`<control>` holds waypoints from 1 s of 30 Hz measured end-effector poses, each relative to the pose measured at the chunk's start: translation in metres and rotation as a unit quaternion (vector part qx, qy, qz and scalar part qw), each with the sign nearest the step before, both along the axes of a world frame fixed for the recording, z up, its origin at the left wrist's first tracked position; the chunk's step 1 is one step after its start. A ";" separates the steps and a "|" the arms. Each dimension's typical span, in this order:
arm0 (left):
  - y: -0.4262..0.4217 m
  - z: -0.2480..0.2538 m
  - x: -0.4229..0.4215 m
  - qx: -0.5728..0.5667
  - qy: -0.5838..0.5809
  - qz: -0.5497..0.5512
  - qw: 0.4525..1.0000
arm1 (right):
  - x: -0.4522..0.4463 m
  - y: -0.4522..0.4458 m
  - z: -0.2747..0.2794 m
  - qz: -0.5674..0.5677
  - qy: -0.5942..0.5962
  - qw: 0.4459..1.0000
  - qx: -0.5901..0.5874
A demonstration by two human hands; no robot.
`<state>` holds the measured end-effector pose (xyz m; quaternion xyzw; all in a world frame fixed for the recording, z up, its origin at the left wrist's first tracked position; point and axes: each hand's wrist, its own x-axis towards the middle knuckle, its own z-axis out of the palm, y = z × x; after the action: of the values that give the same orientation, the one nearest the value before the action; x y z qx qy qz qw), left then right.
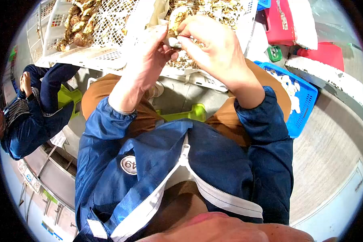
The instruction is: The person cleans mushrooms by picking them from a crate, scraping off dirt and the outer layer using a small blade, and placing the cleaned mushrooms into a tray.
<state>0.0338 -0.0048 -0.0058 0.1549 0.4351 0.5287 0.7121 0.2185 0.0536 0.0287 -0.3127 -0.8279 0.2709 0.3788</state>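
Both hands meet at the top centre, over a white crate (205,82) filled with pale brown scraps (225,14). Pinched in my right hand (217,46) is a yellowish-brown lumpy piece (177,20), held upright by the thumb and fingers. My left hand (147,52) is beside it, fingers curled, touching a small whitish part at the bottom of the piece; whether it grips this part is hard to tell. To the left, a white perforated crate (117,24) holds a heap of brown lumpy pieces (82,24).
A blue basket (306,107) with white pieces (288,84) stands at the right. Behind it are a small green container (274,53) and red containers (278,24). A person (32,113) in dark blue sits at the left. A green stool (185,113) shows between the knees.
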 end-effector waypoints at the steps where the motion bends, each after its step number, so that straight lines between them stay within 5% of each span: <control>1: -0.001 0.001 0.000 -0.001 0.010 0.003 1.000 | -0.002 -0.001 -0.001 -0.007 0.006 1.000 0.007; 9: -0.001 0.002 -0.007 -0.021 -0.036 -0.037 0.998 | 0.018 0.029 -0.006 -0.148 0.048 0.985 0.077; 12: 0.002 0.008 -0.011 -0.036 -0.042 -0.056 0.997 | 0.026 0.030 0.035 -0.245 0.034 0.969 0.003; 15: 0.004 0.009 -0.011 -0.025 -0.048 -0.067 0.996 | 0.027 0.025 0.015 -0.081 0.020 0.986 -0.146; 19: 0.006 0.027 0.003 0.014 -0.019 -0.053 0.998 | 0.007 0.007 0.000 0.055 0.057 0.986 -0.146; 30: 0.005 0.018 0.000 -0.001 -0.006 -0.076 0.997 | 0.002 0.005 -0.005 -0.009 0.010 0.998 -0.061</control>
<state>0.0338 0.0003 0.0117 0.1836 0.4185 0.4732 0.7532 0.2203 0.0590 0.0233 -0.3402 -0.8031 0.3203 0.3697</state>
